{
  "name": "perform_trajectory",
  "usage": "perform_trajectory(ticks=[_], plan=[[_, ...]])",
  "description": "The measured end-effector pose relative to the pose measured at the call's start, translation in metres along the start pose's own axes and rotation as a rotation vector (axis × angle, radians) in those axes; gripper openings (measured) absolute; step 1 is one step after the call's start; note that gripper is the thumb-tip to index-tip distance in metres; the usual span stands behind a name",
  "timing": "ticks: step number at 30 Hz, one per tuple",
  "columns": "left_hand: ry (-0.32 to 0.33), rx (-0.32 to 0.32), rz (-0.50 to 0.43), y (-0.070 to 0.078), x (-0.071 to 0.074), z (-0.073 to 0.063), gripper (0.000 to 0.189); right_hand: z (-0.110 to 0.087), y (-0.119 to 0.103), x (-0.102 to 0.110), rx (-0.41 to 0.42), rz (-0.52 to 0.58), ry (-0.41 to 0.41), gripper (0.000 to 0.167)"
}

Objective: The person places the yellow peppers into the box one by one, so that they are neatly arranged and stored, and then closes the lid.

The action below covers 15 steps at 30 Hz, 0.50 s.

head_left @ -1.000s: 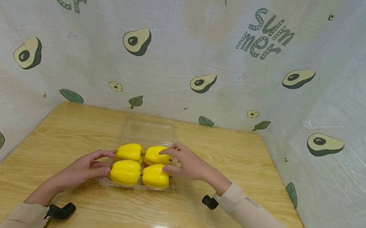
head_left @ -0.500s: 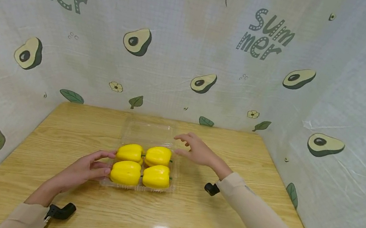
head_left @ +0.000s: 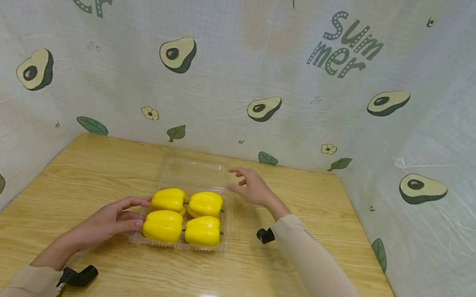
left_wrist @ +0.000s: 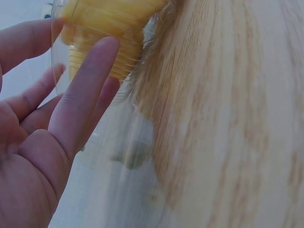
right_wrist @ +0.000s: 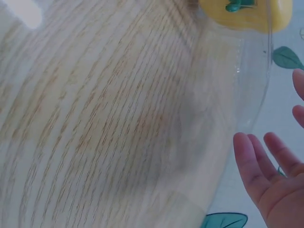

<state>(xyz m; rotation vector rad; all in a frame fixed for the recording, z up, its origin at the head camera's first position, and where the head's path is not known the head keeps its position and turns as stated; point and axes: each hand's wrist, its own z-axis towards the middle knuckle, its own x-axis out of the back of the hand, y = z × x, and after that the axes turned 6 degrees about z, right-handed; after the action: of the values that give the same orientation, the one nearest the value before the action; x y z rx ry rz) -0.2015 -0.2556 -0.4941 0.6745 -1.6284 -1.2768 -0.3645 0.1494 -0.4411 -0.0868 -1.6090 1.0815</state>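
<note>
A clear plastic clamshell box (head_left: 225, 238) lies on the table with its lid (head_left: 194, 175) folded back behind it. Several yellow bell peppers (head_left: 162, 226) fill its base in two rows, stems pointing right. My left hand (head_left: 110, 219) rests against the left side of the box, fingers extended and fingertips at the rim. Seen from the left wrist, the fingers (left_wrist: 78, 95) overlap the ribbed clear wall. My right hand (head_left: 255, 187) hovers at the right edge of the raised lid, fingers loosely bent and holding nothing. One pepper (right_wrist: 244, 16) shows at the top of the right wrist view.
The wooden table (head_left: 289, 294) is bordered at the back and sides by a hanging cloth (head_left: 213, 128) printed with avocados and leaves. A black wrist camera (head_left: 78, 275) sits by the left sleeve, another camera (head_left: 266, 235) by the right sleeve.
My right hand has come away from the right-hand peppers and moved back to the lid's right edge. My left hand has stayed at the box's left side.
</note>
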Motion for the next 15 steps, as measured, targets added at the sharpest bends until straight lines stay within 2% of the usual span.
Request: perform_trajectory(ticks=[7,15], plan=[[-0.002,-0.008,0.001,-0.001,0.001,-0.001,0.051,0.010,0.002,-0.005,-0.007,0.041,0.028,0.053],[0.016,-0.001,0.040,-0.002,0.000,0.000,0.051,0.018,0.012,-0.010,-0.083,0.122,0.037,0.054]])
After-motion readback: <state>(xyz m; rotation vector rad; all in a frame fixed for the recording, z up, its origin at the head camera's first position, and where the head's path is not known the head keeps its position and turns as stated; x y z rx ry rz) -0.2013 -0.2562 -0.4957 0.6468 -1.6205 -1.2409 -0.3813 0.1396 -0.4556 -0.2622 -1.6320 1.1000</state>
